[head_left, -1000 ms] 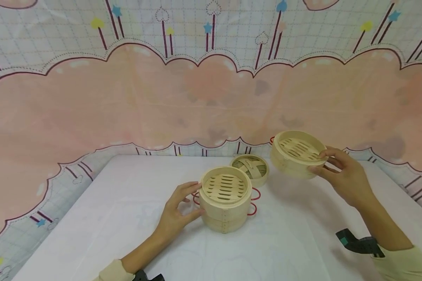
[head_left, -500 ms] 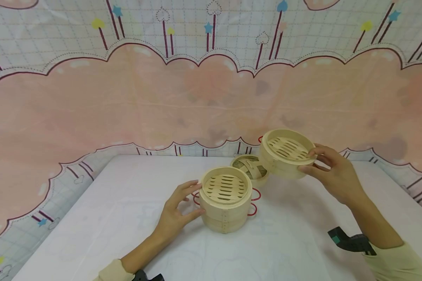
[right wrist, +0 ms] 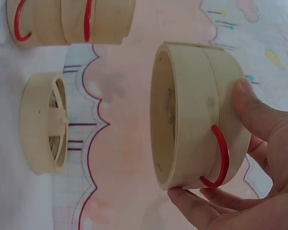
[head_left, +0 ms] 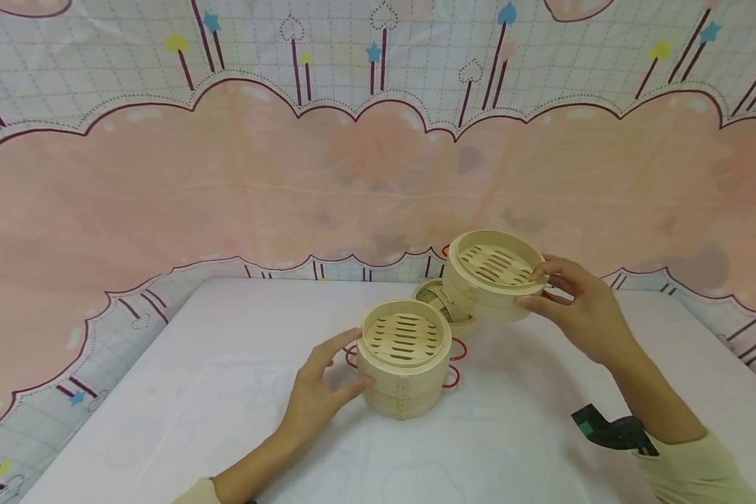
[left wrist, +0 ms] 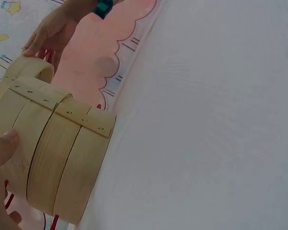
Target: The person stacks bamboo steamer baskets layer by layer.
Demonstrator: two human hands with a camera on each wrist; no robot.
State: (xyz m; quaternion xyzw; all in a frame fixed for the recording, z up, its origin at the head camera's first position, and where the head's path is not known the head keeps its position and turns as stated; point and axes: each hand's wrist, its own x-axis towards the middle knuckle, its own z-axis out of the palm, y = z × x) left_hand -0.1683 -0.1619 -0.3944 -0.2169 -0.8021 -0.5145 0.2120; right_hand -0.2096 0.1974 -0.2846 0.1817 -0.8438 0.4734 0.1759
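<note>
Two bamboo steamer baskets with red side handles stand stacked [head_left: 404, 383] on the white table, their slatted inside facing up. At the left side of the stack, my left hand [head_left: 315, 392] holds it between thumb and fingers; the left wrist view has the thumb [left wrist: 4, 146] against the bamboo wall. Up in the air, right of and behind the stack, my right hand [head_left: 582, 311] grips another bamboo steamer basket [head_left: 488, 297] by its right side. One red handle [right wrist: 222, 158] of that basket shows near the fingers. The held basket is slightly tilted.
A round woven bamboo lid [head_left: 433, 297] lies on the table behind the stack, partly hidden by the held basket. The white table [head_left: 227, 350] reaches back to a printed pink and white cloth backdrop [head_left: 290, 189].
My right hand has carried its basket leftward, over the lid and closer to the stack. The left hand has shifted slightly on the stack, which stays in place.
</note>
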